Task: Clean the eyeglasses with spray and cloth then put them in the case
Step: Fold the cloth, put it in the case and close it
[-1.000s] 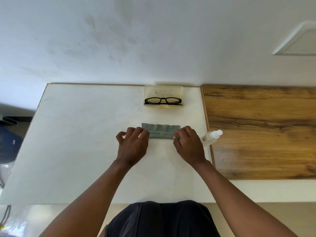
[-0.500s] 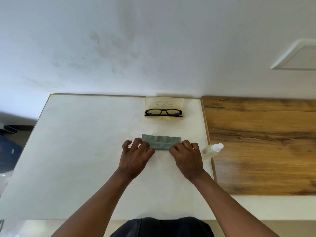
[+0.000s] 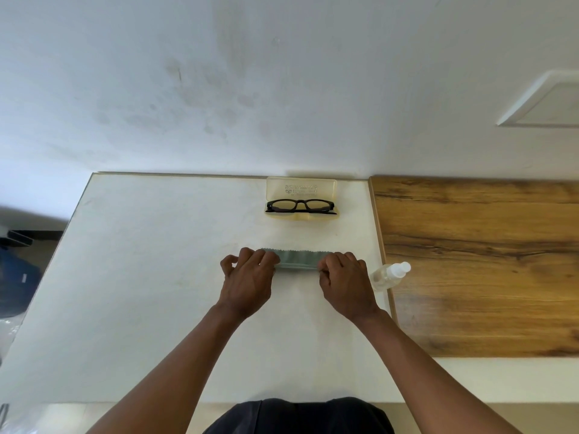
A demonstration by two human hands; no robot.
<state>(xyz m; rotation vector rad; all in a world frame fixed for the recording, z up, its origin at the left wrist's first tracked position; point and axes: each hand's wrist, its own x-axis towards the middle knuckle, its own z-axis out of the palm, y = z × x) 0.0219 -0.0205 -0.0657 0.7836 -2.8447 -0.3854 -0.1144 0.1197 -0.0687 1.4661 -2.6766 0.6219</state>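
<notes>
Black-framed eyeglasses [image 3: 300, 206] lie folded in an open, pale yellow translucent case [image 3: 301, 187] at the back of the white table [image 3: 156, 277]. A grey-green cloth [image 3: 297, 259], folded into a narrow strip, lies flat in front of the case. My left hand [image 3: 249, 278] pinches the strip's left end and my right hand [image 3: 344, 280] pinches its right end. Both ends are hidden under my fingers. A small clear spray bottle [image 3: 388, 275] with a white cap lies on its side just right of my right hand.
A wood-grain board [image 3: 485, 261] adjoins the table on the right, and the bottle rests across the seam. A white wall rises behind the table. Dark objects sit on the floor at the far left [image 3: 15, 277].
The cloth strip looks narrower than one second ago, its near edge folded over. Both hands stay at the ends, fingers curled tighter. The camera view tilted, so the table sits lower in frame.
</notes>
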